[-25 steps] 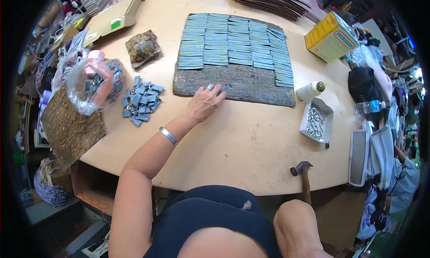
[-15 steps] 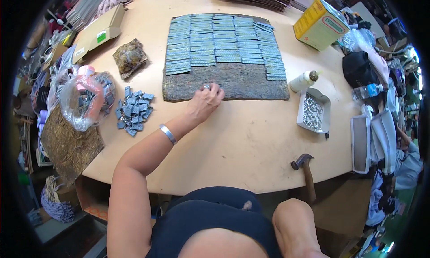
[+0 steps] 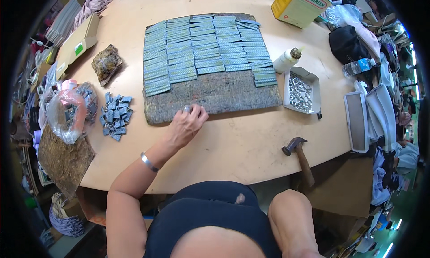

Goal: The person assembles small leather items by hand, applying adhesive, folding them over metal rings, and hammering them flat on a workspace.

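Fingertips of her left hand (image 3: 186, 123) press flat on the mat's (image 3: 215, 99) bare near edge, pinching nothing; looks stiff, rough, light-ish, best grabbed by that edge below the blue strips (image 3: 204, 49).

At the far right of your table stands a yellow rectangular tin (image 3: 299, 5) with a white label panel on its top face. To your far left lies a flat cardboard box (image 3: 77, 44) bearing a small green label (image 3: 79, 49). Right of the board, you have a white squeeze bottle (image 3: 286, 60) beside an open white carton (image 3: 302, 91). A clear water bottle (image 3: 359, 67) lies farther right, and a clear plastic bag (image 3: 68, 113) sits left.
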{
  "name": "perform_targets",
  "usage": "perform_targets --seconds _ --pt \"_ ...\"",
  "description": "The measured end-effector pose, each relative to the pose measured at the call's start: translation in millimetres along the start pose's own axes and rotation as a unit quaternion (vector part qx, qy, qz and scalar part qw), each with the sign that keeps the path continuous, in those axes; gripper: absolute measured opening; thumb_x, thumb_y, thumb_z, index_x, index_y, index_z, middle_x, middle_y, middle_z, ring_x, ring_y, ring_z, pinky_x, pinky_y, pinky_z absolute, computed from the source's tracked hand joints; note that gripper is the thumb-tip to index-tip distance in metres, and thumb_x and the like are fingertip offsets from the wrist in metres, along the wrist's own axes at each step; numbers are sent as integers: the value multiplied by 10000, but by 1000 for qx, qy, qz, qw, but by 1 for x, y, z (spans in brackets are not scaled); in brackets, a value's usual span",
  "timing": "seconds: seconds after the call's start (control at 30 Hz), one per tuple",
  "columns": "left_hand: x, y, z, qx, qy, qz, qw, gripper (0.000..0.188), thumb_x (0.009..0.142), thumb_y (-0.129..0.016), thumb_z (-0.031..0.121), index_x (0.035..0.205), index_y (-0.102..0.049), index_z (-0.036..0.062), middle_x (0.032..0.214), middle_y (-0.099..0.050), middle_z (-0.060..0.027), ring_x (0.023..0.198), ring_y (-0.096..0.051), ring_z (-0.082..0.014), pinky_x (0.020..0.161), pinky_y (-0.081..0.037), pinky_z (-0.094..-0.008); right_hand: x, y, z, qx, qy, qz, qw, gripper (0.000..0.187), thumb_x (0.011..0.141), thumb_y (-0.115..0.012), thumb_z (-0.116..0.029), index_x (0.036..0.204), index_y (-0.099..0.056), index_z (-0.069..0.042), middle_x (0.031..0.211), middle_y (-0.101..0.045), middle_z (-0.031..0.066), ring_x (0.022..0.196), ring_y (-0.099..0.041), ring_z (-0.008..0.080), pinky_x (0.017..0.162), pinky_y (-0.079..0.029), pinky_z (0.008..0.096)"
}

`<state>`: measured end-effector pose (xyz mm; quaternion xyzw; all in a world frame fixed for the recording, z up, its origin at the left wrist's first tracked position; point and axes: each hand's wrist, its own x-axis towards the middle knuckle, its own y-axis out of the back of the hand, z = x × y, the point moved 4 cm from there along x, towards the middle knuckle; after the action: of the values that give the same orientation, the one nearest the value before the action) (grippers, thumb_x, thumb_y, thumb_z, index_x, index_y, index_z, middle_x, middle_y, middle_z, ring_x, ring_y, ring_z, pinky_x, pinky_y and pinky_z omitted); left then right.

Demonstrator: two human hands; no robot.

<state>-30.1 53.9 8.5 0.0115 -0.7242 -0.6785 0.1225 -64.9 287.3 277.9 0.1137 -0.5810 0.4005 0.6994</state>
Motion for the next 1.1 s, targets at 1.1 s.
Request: perform_targets --seconds 1.1 --pt "-16 -6 36 -341 184 152 909 344 724 -566 -1 1051 -533 101 1029 -522 -71 958 -508 -239 826 -386 -334 -230 162 127 -311 -575 -409 637 105 667 -571 -28 757 -521 -40 689 -539 131 696 -558 289 606 -432 368"
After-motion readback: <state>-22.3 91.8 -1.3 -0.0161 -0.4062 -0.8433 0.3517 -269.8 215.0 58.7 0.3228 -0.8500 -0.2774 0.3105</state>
